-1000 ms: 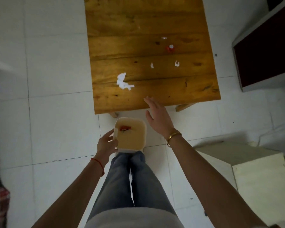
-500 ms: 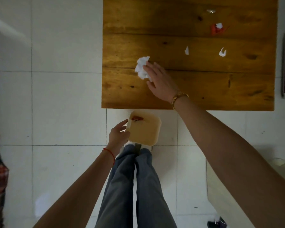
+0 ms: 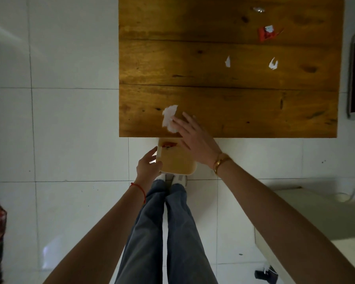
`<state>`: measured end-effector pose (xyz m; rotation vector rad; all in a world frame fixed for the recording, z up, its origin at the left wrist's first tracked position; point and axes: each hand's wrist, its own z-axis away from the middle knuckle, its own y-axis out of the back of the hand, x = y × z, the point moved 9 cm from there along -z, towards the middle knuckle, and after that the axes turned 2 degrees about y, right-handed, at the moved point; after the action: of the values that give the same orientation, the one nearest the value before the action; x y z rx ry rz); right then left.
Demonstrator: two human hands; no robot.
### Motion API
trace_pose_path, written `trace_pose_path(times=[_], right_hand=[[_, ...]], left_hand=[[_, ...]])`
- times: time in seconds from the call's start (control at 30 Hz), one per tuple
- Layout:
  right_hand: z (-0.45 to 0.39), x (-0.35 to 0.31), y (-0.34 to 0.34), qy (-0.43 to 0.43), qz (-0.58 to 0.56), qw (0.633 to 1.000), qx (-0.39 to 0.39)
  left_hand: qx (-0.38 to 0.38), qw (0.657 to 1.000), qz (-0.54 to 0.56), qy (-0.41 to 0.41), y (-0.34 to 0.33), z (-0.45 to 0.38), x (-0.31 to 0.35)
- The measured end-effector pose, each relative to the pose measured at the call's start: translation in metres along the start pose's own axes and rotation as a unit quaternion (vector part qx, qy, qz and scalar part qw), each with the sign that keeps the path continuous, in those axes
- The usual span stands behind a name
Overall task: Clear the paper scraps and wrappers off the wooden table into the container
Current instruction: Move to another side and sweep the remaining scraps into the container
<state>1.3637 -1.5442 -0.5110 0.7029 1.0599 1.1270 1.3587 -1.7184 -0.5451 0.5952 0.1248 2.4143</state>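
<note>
Now the right hand (image 3: 195,140) lies flat near the front edge of the brown plank-topped wooden table (image 3: 228,95), its fingers straight and spread, the fingertips (image 3: 175,120) pressing on the largest crumpled white paper scrap (image 3: 169,118); nothing is pinched or curled around. Just below the table edge, the left hand (image 3: 149,166) grips the left side of a tan, rounded-square plastic container (image 3: 177,159), fingers wrapped on its wall. A red wrapper piece (image 3: 168,144) lies inside it at the far end. Farther back on the table are two small white paper bits (image 3: 227,61) (image 3: 273,63), well apart, and a red-and-white wrapper (image 3: 266,33) beyond them. Near the far edge sits a small silvery scrap (image 3: 258,9).
</note>
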Motion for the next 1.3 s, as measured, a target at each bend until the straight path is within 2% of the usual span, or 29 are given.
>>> trace_pose_path(times=[0.13,0.23,0.47,0.67,0.97,1.3], right_hand=[[0.036,-0.030,-0.022,0.044,-0.037,0.998,-0.031],[0.063,-0.041,-0.030,0.037,-0.083,0.995,-0.034],[0.100,-0.022,0.016,-0.085,-0.152,0.980,0.094],[0.128,0.007,0.044,-0.172,-0.181,0.955,0.160],[0.155,0.092,0.069,-0.213,-0.189,0.940,0.188],[0.149,0.233,0.098,-0.183,-0.141,0.961,0.151]], left_hand=[[-0.004,1.000,0.001,-0.005,-0.005,0.007,0.002],[-0.004,1.000,-0.009,-0.013,-0.006,0.016,0.003],[-0.024,0.999,-0.043,-0.023,-0.010,0.047,-0.001],[-0.044,0.996,-0.074,-0.033,-0.027,0.071,0.004],[-0.070,0.992,-0.092,-0.044,-0.095,0.080,0.023],[-0.017,1.000,-0.007,-0.025,-0.190,0.076,0.018]])
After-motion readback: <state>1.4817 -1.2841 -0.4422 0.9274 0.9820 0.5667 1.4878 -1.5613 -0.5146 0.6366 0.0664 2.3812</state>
